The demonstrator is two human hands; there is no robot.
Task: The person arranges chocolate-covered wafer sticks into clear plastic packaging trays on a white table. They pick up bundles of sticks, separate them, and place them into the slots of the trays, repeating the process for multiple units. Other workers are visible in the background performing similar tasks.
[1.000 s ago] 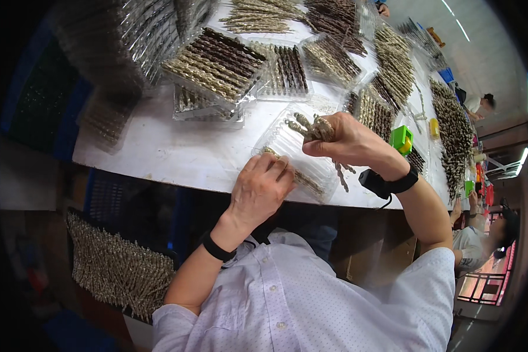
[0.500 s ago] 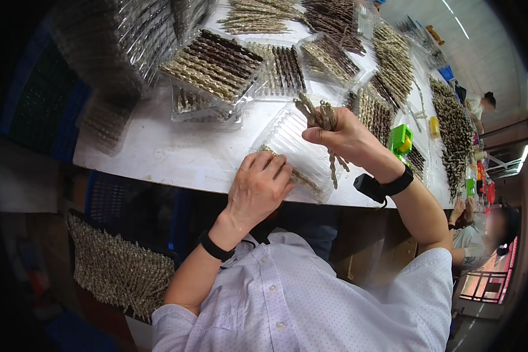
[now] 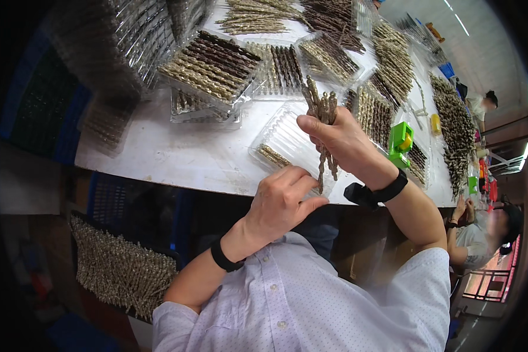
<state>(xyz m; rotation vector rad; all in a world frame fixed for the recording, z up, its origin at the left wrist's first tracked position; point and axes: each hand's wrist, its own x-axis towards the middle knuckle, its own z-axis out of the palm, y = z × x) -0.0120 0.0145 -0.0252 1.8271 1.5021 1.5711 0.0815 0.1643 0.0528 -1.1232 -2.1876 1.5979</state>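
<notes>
My right hand (image 3: 347, 139) grips a bunch of thin, twisted gold-brown sticks (image 3: 320, 104), held upright above a clear ribbed plastic tray (image 3: 271, 130). The lower ends of the bunch hang below the fist. At the tray's near edge, my left hand (image 3: 281, 202) has bent fingers with the thumb stretched apart. Its fingertips are close to the lowest stick ends; whether they touch is unclear. One gold twisted stick (image 3: 274, 156) lies in the tray's near groove, partly hidden by the left hand.
Filled trays of gold and dark brown sticks (image 3: 214, 67) are stacked behind. Loose stick piles (image 3: 393, 61) lie farther right. A green tape dispenser (image 3: 400, 141) stands beside my right forearm. Clear trays (image 3: 141, 41) tower at left; a crate of sticks (image 3: 123, 267) sits below. Another person (image 3: 475, 234) works at right.
My left hand has drawn back from the stick in the tray, toward me and right, its thumb now showing. The bunch in my right hand has turned more upright.
</notes>
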